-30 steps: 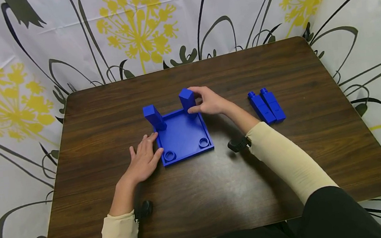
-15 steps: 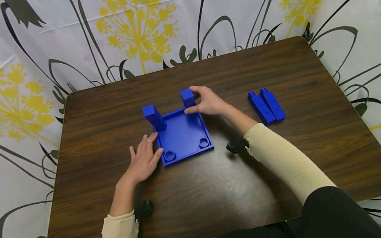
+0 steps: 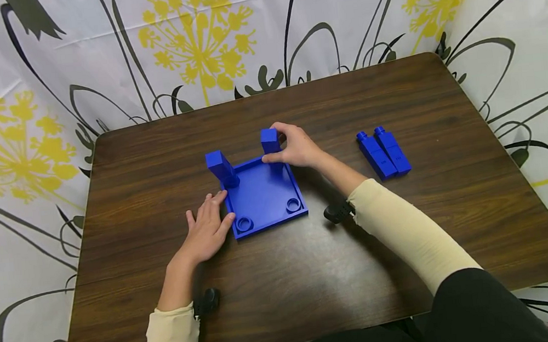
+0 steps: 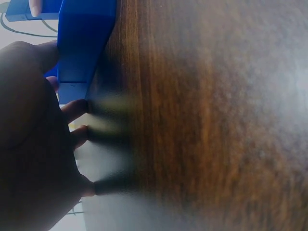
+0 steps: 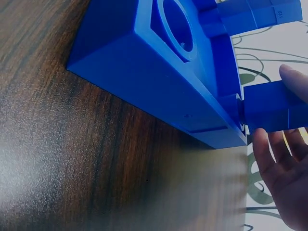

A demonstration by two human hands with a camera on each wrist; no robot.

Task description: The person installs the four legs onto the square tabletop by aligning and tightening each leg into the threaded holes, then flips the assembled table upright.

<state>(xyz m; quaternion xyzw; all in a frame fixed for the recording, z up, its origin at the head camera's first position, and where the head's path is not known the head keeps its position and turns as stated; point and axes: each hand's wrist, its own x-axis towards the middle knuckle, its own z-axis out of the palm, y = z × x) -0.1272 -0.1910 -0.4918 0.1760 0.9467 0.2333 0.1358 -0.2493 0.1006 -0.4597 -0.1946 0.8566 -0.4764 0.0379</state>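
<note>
The left edge of the blue tray [image 3: 263, 194] is touched by the loose left hand [image 3: 204, 231]. One post [image 3: 221, 166] is stood in the back left corner; another post [image 3: 269, 140] is gripped by the right hand [image 3: 298, 145] at the back right. Two posts [image 3: 376, 155] are laid farther right.

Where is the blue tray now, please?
In the head view, the blue tray lies on the table near the centre, left hand at its left edge, right hand at its far-right corner.
</note>
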